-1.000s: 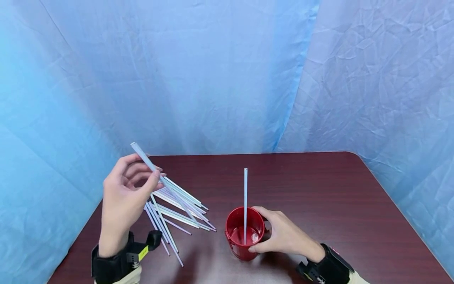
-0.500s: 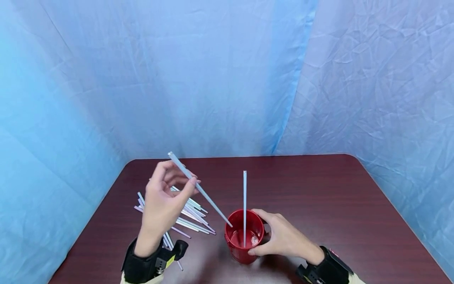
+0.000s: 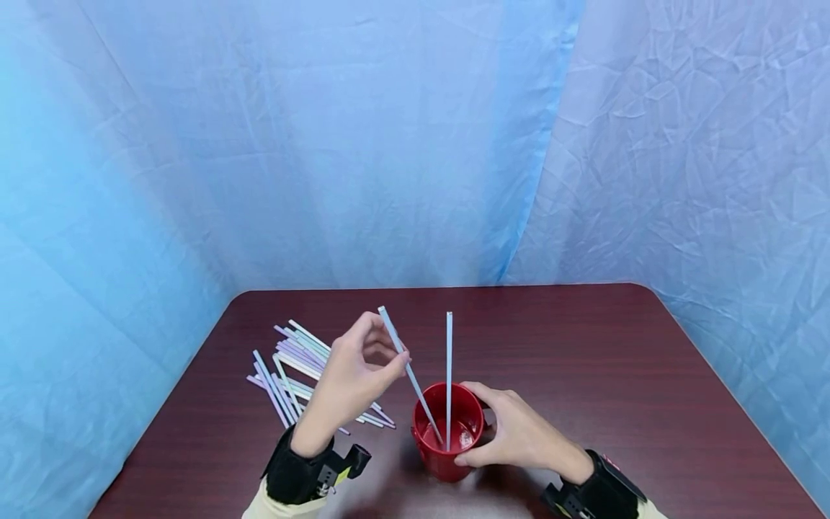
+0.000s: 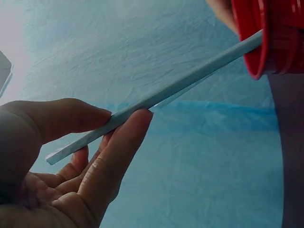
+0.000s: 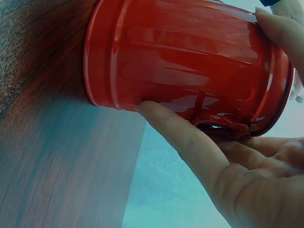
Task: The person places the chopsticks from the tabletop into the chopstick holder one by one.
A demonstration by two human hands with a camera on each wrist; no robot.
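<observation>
A red cup (image 3: 447, 440) (image 5: 185, 66) stands on the dark wooden table (image 3: 616, 375). My right hand (image 3: 512, 432) (image 5: 228, 161) grips its side, fingers curled round the wall. One pale blue straw (image 3: 448, 375) stands upright inside the cup. My left hand (image 3: 359, 375) (image 4: 71, 161) pinches a second pale straw (image 3: 405, 364) (image 4: 161, 97) between thumb and fingers, tilted, its lower end inside the cup's mouth. A pile of loose straws (image 3: 295, 367) lies on the table left of the cup.
Blue crumpled cloth (image 3: 389, 144) hangs behind and on both sides of the table. The table's far edge (image 3: 454, 287) meets the cloth. Black wrist straps (image 3: 298, 476) sit on both forearms.
My left hand has carried its straw rightward from over the pile to the cup, and the straw's lower end has gone into the cup. The right hand and cup stay put.
</observation>
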